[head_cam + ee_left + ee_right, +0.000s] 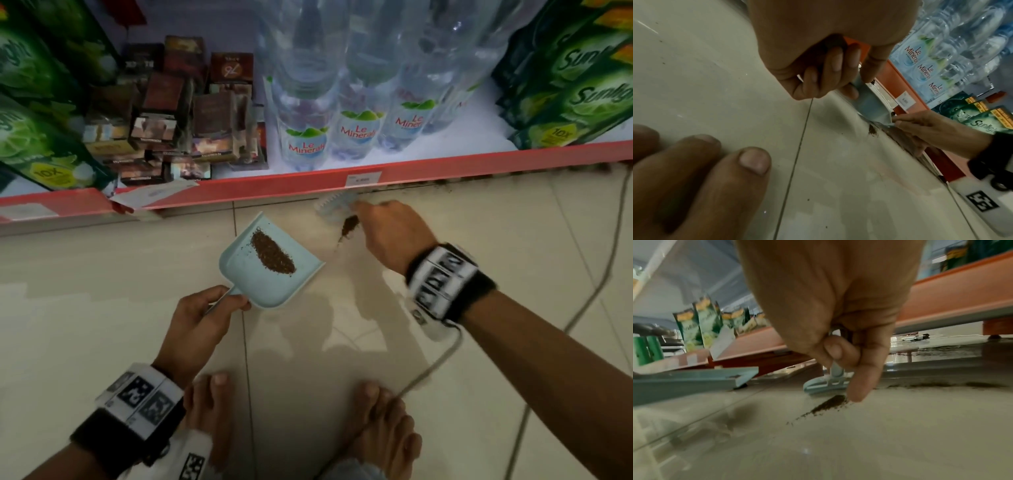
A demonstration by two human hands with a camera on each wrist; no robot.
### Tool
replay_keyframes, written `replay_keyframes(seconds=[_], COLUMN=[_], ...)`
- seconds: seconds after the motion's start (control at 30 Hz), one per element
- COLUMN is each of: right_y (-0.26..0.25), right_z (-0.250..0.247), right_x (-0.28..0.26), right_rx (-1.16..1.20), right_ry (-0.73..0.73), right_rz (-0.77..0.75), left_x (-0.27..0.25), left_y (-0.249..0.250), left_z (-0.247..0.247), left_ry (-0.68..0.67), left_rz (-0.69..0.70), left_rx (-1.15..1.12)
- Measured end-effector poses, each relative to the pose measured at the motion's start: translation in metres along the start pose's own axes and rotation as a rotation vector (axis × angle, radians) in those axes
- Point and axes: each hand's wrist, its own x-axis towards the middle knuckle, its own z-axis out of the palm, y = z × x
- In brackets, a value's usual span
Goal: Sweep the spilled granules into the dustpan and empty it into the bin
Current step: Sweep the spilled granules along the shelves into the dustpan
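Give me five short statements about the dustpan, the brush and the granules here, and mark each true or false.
1. The left hand grips the dustpan by its handle. True.
2. The dustpan is empty. False: a dark heap of granules lies in it.
3. The right hand holds the brush. True.
4. All granules are off the floor. False: a small pile lies by the brush, and more along the shelf base.
5. The dustpan is red. False: it is pale blue.
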Motion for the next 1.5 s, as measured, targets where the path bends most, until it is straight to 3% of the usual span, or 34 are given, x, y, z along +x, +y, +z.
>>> replay_keyframes(seconds=[0.2, 0.4, 0.57, 0.67, 0.77, 0.9, 1.07, 1.2, 1.33, 1.5], right_y=[0.012, 0.003, 0.027, 0.032, 0.032, 0.027, 0.033, 0.025, -0.003, -0.011], right_z=[-0.002, 0.02, 0.012, 0.006, 0.008, 0.017, 0.022, 0.01, 0.006, 0.01], right_x=[-0.009, 0.025, -0.019, -0.044, -0.023, 0.009, -0.013, -0.036, 0.001, 0.014], right_rx=[0.112, 0.109, -0.009, 0.001, 0.029, 0.101, 0.028, 0.041, 0.094, 0.034], right_ry=[0.212, 0.102, 0.055, 0.127, 0.243, 0.183, 0.062, 0.137, 0.155, 0.009], right_rz=[0.104, 0.31, 0.168, 0.146, 0.207, 0.352, 0.248, 0.135, 0.085, 0.035], left_x=[0.005, 0.017, 0.025, 0.028, 0.032, 0.031, 0.03, 0.026, 0.023, 0.017], left_y=[-0.001, -0.003, 0.0, -0.001, -0.004, -0.001, -0.001, -0.005, -0.008, -0.005], left_z=[0.007, 0.017, 0.021, 0.023, 0.025, 0.026, 0.022, 0.018, 0.016, 0.01], left_ry=[-0.056, -0.112, -0.157, -0.163, -0.167, -0.18, -0.159, -0.14, -0.136, -0.127], left_rz=[0.015, 0.079, 0.117, 0.107, 0.1, 0.112, 0.12, 0.112, 0.11, 0.124], left_rx=[-0.007, 0.032, -0.017, -0.035, -0.015, -0.022, -0.036, -0.035, 0.002, -0.004])
